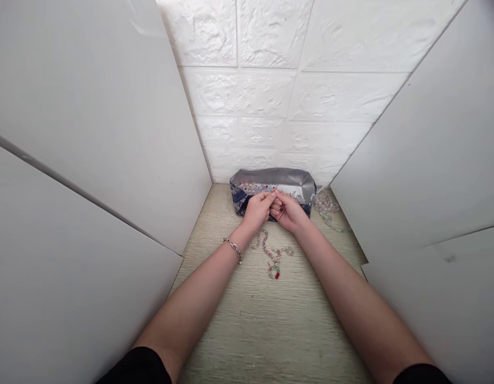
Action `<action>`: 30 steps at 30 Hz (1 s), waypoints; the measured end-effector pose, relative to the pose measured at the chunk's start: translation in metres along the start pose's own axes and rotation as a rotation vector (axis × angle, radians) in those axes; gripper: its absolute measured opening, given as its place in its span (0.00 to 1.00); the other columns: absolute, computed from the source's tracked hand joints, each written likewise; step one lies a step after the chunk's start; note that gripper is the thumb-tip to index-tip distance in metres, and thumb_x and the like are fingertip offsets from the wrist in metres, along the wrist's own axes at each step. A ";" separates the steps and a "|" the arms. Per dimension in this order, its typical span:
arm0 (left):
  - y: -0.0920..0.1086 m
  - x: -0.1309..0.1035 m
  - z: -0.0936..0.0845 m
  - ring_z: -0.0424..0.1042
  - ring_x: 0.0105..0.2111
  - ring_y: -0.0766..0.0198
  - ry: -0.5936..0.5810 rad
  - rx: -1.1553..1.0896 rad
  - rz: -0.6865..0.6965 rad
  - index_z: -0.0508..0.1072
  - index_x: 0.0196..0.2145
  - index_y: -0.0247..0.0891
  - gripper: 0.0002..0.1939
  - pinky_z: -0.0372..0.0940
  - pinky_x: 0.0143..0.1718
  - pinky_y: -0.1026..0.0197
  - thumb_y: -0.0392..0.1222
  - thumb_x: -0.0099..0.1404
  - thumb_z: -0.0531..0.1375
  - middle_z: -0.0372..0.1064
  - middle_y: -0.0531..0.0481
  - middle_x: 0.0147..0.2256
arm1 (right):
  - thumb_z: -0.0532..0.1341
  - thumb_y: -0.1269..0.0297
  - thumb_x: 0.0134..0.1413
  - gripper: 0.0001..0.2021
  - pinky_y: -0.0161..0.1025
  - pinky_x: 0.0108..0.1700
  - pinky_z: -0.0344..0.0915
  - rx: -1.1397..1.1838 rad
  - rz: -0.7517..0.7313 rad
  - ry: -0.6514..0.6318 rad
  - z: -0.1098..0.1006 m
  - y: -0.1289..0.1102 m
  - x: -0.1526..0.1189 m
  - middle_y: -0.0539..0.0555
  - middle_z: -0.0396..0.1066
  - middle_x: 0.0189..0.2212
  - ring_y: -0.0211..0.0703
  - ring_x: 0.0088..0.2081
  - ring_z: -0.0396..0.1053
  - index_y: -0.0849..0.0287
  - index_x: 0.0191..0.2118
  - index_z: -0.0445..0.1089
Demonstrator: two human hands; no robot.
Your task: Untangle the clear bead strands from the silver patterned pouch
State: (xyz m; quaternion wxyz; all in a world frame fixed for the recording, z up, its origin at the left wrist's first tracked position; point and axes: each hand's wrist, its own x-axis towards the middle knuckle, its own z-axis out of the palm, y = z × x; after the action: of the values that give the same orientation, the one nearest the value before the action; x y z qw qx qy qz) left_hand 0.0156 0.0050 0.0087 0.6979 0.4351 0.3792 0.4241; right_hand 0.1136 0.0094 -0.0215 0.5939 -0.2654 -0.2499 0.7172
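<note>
My left hand [259,211] and my right hand [287,210] meet fingertip to fingertip in front of a soft-sided box [239,202] with a blue patterned outside and a silver lining. Both are closed in a pinch; whatever lies between the fingertips is too small to make out. Loose small beads [252,188], mostly pale and pink with some red, lie inside the box behind my fingers. Below my hands a strand of coloured beads [266,245] curls across the surface, with red beads at its near end. Its upper end disappears near my left hand.
A heap of strung clear and pastel beads [326,205] lies right of the box. A white brick-patterned wall [247,96] stands behind. Pale panels [111,106] on the left and white panels [430,160] on the right enclose the wood-grained surface [247,330].
</note>
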 end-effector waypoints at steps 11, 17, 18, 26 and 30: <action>-0.008 0.007 -0.006 0.53 0.10 0.77 -0.060 -0.033 0.033 0.58 0.32 0.37 0.05 0.42 0.11 0.74 0.40 0.59 0.49 0.57 0.59 0.14 | 0.60 0.67 0.44 0.07 0.26 0.14 0.53 -0.035 -0.023 0.033 0.000 0.000 0.002 0.41 0.50 0.12 0.27 0.13 0.50 0.60 0.25 0.58; -0.006 0.007 -0.009 0.54 0.11 0.77 -0.075 -0.060 -0.008 0.57 0.43 0.37 0.13 0.43 0.12 0.73 0.38 0.60 0.47 0.60 0.57 0.16 | 0.60 0.68 0.44 0.08 0.26 0.14 0.53 -0.020 -0.026 0.062 0.002 -0.002 0.001 0.41 0.49 0.12 0.27 0.13 0.50 0.59 0.24 0.57; -0.006 0.007 -0.008 0.52 0.10 0.77 -0.073 -0.054 -0.016 0.56 0.45 0.37 0.15 0.42 0.11 0.73 0.38 0.60 0.47 0.58 0.58 0.15 | 0.60 0.68 0.43 0.09 0.26 0.14 0.53 -0.015 -0.024 0.059 0.002 -0.002 0.000 0.41 0.49 0.12 0.27 0.13 0.49 0.59 0.23 0.56; -0.004 0.008 -0.010 0.38 0.09 0.79 -0.063 -0.039 -0.093 0.65 0.41 0.34 0.16 0.34 0.10 0.72 0.44 0.57 0.48 0.39 0.63 0.12 | 0.61 0.68 0.42 0.08 0.24 0.13 0.49 -0.003 0.011 0.045 0.000 0.000 0.001 0.41 0.48 0.12 0.25 0.13 0.46 0.60 0.25 0.58; -0.005 0.008 -0.010 0.41 0.09 0.79 -0.045 -0.069 -0.064 0.65 0.40 0.34 0.15 0.35 0.10 0.72 0.40 0.56 0.49 0.43 0.62 0.13 | 0.61 0.67 0.42 0.09 0.24 0.13 0.48 -0.004 0.010 0.058 0.001 -0.001 0.000 0.40 0.47 0.12 0.25 0.13 0.46 0.59 0.25 0.57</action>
State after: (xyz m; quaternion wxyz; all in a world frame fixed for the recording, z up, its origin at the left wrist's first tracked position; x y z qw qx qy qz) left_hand 0.0114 0.0140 -0.0007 0.7339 0.4079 0.3623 0.4047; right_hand 0.1133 0.0093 -0.0202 0.5966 -0.2887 -0.2327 0.7117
